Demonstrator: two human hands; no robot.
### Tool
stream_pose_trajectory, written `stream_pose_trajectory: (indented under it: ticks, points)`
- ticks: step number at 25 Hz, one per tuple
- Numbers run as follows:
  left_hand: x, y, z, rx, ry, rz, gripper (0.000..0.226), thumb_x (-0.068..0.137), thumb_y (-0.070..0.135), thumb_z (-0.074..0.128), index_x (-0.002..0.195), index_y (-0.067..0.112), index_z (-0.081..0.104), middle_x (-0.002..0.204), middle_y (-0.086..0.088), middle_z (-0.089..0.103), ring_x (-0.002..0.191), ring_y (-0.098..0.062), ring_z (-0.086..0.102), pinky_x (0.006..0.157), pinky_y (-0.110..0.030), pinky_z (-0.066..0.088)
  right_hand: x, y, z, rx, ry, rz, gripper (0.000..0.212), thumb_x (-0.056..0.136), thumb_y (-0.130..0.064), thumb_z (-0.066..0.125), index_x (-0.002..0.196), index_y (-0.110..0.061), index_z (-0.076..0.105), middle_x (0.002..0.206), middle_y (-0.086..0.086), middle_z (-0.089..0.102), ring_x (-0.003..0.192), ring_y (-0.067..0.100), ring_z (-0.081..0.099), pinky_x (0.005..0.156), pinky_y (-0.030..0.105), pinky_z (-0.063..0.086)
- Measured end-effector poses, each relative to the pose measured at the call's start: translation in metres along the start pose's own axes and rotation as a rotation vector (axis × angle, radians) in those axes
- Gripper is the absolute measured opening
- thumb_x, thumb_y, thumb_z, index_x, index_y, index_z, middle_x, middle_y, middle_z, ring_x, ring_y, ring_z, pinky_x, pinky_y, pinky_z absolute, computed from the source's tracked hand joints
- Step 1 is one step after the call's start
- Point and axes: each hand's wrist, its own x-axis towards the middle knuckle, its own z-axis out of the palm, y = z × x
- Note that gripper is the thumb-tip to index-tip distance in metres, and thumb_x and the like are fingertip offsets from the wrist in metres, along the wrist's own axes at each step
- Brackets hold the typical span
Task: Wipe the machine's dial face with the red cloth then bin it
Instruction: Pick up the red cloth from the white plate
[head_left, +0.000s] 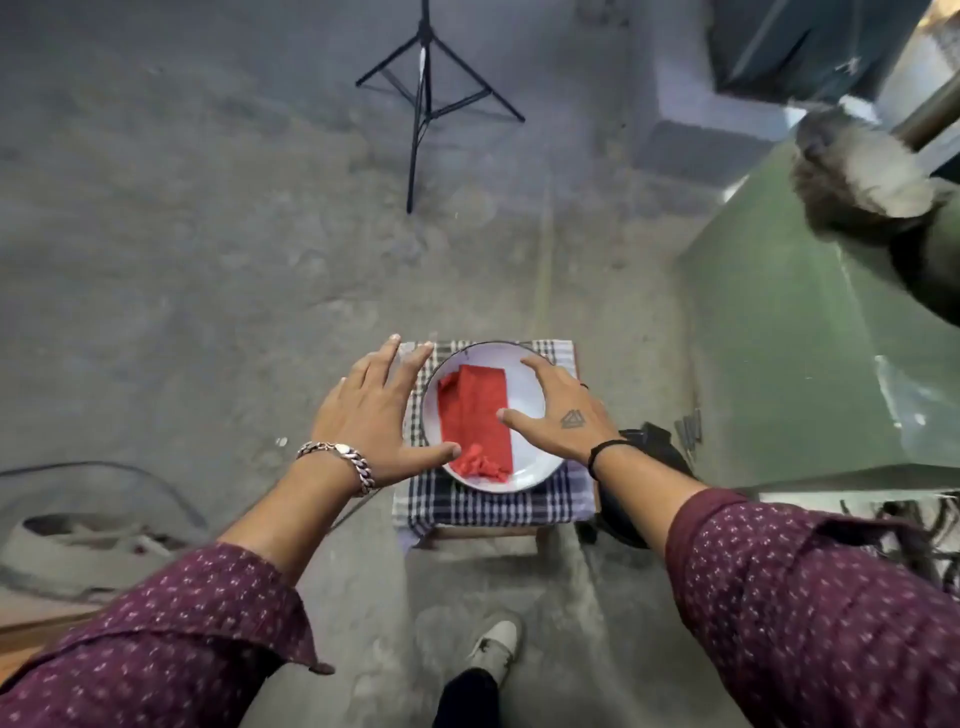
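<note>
The red cloth (475, 415) lies folded into a long strip inside a white plate (524, 384) with a dark rim, its near end bunched into a crumpled knot. The plate rests on a checked cloth (488, 501) covering a small stool. The green machine (789, 364) stands to the right; its dial face is not visible.

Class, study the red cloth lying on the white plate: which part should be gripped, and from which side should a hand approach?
Probably the bunched, crumpled near end of the red cloth, pinched from above. It stands up in folds, whereas the rest lies flat against the white plate. The right hand hovers closest; the left hand is open beside the rim.
</note>
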Motion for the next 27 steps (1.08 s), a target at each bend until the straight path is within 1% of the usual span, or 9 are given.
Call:
stream_pose_trajectory:
  ticks: [4, 8, 10, 12, 15, 17, 19, 21, 27]
  points:
    - [0.006, -0.032, 0.034, -0.035, 0.011, -0.083, 0.128, 0.065, 0.098, 0.056, 0.171, 0.048, 0.008, 0.185, -0.003, 0.008, 0.165, -0.033, 0.021, 0.125, -0.061, 0.036, 0.036, -0.005, 0.08, 0.123, -0.087, 0.157, 0.085, 0.097, -0.06, 0.071, 0.168, -0.03, 0.037, 0.162, 0.012, 0.052, 0.14, 0.041, 0.06, 0.112, 0.05, 0.053]
    - [0.011, -0.052, 0.055, -0.055, 0.042, -0.099, 0.121, 0.071, 0.093, 0.059, 0.171, 0.049, 0.007, 0.184, -0.003, 0.01, 0.164, -0.034, 0.021, 0.122, -0.063, 0.038, 0.068, -0.014, 0.13, 0.303, 0.05, 0.428, 0.076, 0.104, -0.031, 0.073, 0.165, -0.013, 0.033, 0.16, 0.02, 0.046, 0.132, 0.049, 0.06, 0.108, 0.052, 0.052]
    - [0.012, -0.051, 0.057, -0.061, 0.041, -0.102, 0.119, 0.072, 0.091, 0.06, 0.171, 0.049, 0.007, 0.184, -0.002, 0.01, 0.165, -0.034, 0.02, 0.122, -0.062, 0.038, 0.075, -0.018, 0.13, 0.529, 0.049, 0.568, 0.055, 0.099, -0.023, 0.076, 0.147, -0.008, 0.052, 0.14, 0.021, 0.066, 0.111, 0.041, 0.069, 0.095, 0.044, 0.059]
    - [0.015, -0.041, 0.053, -0.067, 0.032, -0.101, 0.119, 0.072, 0.089, 0.061, 0.171, 0.049, 0.009, 0.184, -0.001, 0.009, 0.165, -0.033, 0.019, 0.123, -0.061, 0.037, 0.072, -0.021, 0.118, 0.76, 0.063, 0.569, 0.027, 0.093, -0.024, 0.076, 0.114, -0.006, 0.074, 0.112, 0.015, 0.083, 0.098, 0.036, 0.077, 0.09, 0.045, 0.066]
    - [0.03, -0.007, 0.031, -0.089, 0.031, -0.045, 0.118, 0.073, 0.085, 0.066, 0.172, 0.047, 0.012, 0.184, 0.0, 0.009, 0.165, -0.031, 0.019, 0.124, -0.058, 0.036, 0.053, -0.027, 0.065, 1.055, 0.115, 0.47, 0.007, 0.084, -0.02, 0.067, 0.082, -0.017, 0.073, 0.082, 0.005, 0.074, 0.087, 0.028, 0.068, 0.078, 0.041, 0.058]
    - [0.047, 0.034, 0.006, -0.096, 0.054, 0.034, 0.119, 0.072, 0.085, 0.064, 0.172, 0.047, 0.013, 0.184, 0.0, 0.01, 0.165, -0.03, 0.019, 0.124, -0.056, 0.036, 0.035, -0.023, 0.015, 1.278, 0.152, 0.385, 0.018, 0.088, -0.004, 0.058, 0.094, -0.016, 0.07, 0.092, 0.013, 0.066, 0.094, 0.03, 0.061, 0.087, 0.048, 0.053]
    - [0.063, 0.081, -0.02, -0.096, 0.078, 0.128, 0.119, 0.071, 0.088, 0.059, 0.173, 0.046, 0.013, 0.184, -0.001, 0.012, 0.165, -0.031, 0.019, 0.125, -0.056, 0.038, 0.011, -0.013, -0.044, 1.418, 0.172, 0.314, 0.039, 0.097, 0.012, 0.048, 0.122, -0.009, 0.068, 0.108, 0.02, 0.07, 0.101, 0.035, 0.066, 0.099, 0.058, 0.058]
    - [0.079, 0.141, -0.05, -0.067, 0.107, 0.249, 0.119, 0.072, 0.089, 0.056, 0.173, 0.045, 0.012, 0.184, -0.003, 0.013, 0.164, -0.032, 0.021, 0.125, -0.055, 0.038, -0.023, 0.006, -0.11, 1.467, 0.254, 0.245, 0.053, 0.1, 0.018, 0.042, 0.138, -0.012, 0.063, 0.116, 0.02, 0.074, 0.103, 0.036, 0.071, 0.098, 0.055, 0.063]
    - [0.08, 0.364, -0.134, -0.03, 0.215, 0.685, 0.119, 0.075, 0.089, 0.058, 0.172, 0.048, 0.002, 0.185, 0.0, 0.005, 0.166, -0.031, 0.016, 0.128, -0.056, 0.033, -0.18, 0.085, -0.297, 1.432, 0.625, 0.13, 0.066, 0.102, 0.017, 0.044, 0.146, -0.027, 0.064, 0.12, 0.013, 0.081, 0.102, 0.027, 0.079, 0.091, 0.043, 0.068]
